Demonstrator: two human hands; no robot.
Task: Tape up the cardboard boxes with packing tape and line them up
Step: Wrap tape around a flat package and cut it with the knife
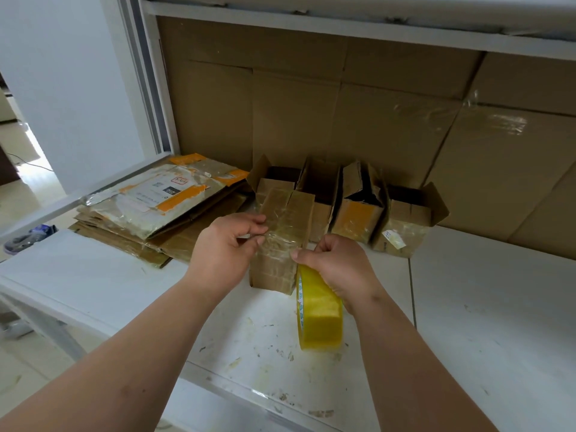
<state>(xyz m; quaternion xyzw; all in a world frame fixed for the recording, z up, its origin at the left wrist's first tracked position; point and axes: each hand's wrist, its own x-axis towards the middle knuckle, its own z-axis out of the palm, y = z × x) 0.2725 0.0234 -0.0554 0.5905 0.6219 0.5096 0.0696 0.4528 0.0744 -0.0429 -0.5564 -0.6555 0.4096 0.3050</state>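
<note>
The left hand (232, 241) pinches clear tape against the small brown cardboard box (282, 241) on the white tabletop (483, 307); the right hand (338, 263) grips the yellow tape roll (321, 316). Behind, four open cardboard boxes (358, 207) look still untaped.

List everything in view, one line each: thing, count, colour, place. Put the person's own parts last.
box being taped: one, brown, standing on the table between the hands
open boxes: four as far as I can tell, brown, in a row behind it
tape roll: one, yellow, in the right hand, near the table
tape strip: one, clear, stretched across the box front
flattened cartons: a stack, brown with orange tape, back left
cardboard sheets: several, brown, lining the back wall
table: one, white, scuffed
left hand: pinches the strip's end
right hand: grips the roll, thumb on the strip
</note>
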